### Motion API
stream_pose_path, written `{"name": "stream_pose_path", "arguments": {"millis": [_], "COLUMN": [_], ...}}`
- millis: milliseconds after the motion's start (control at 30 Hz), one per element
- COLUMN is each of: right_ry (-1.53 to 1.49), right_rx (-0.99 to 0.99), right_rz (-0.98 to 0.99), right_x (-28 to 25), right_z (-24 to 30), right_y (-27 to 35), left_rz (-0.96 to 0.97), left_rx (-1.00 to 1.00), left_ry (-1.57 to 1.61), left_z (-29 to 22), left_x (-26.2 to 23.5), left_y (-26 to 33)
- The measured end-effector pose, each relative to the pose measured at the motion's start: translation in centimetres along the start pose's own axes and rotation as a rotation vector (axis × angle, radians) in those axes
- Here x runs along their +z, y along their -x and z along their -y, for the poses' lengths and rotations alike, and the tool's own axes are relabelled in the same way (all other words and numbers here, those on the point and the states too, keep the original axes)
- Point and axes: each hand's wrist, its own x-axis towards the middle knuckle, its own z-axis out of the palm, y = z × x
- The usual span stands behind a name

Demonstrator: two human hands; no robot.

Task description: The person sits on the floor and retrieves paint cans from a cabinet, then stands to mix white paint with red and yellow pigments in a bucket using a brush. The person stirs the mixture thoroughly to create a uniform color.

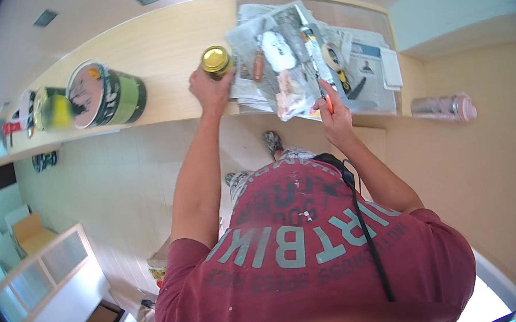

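On the pale wooden ledge (148, 52) | left hand (210, 89) grips small gold-lidded tin (216, 60), directly ahead | right hand (335, 119) pinches orange-handled tool (323, 92), shaft pointing away over spread newspaper (295, 47)

It looked like a room in a home under renovation/painting; a pale wooden bench (148, 52) ran along the wall w/ a large green paint can (109, 92) lying on its side, a 2nd green tin (50, 109) next to it, and a small gold-lidded can (216, 60); newspaper sheets (296, 53) were spread over the bench as a cover, w/ a tape roll (331, 55) and small tools on top; tiled floor (112, 179), plain beige walls; white cabinets w/ glass panels (46, 270) stood at lower left.
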Motion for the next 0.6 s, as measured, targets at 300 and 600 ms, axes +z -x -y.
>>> {"name": "stream_pose_path", "arguments": {"millis": [300,600], "right_ry": [-0.256,-0.309], "right_rx": [-0.173,-0.454], "right_rz": [0.345,0.55], "right_x": [4.6,10.5], "right_z": [3.5,8.7], "right_y": [-2.4,-2.2], "left_rz": [0.034,-0.065], "left_rx": [-0.05,-0.366], "left_ry": [-0.185,0.279], "left_z": [1.5,3.9], "left_x": [-2.3,-12.0], "left_y": [0.4,17.5]}}
